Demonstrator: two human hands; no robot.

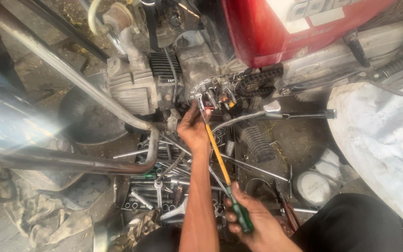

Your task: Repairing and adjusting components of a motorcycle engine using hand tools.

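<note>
The right hand is clamped around the green handle of a long yellow-shafted screwdriver, its tip up at the motorcycle engine. The left hand pinches the shaft near that tip, above a tray of spanners.

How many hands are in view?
2. The left hand reaches up beside the screwdriver shaft near the engine; the right hand grips its green handle at the bottom. None seem hidden.

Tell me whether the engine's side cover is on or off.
Off. The chain and sprocket lie exposed on the engine, where the left hand steadies the screwdriver held by the right hand.
</note>
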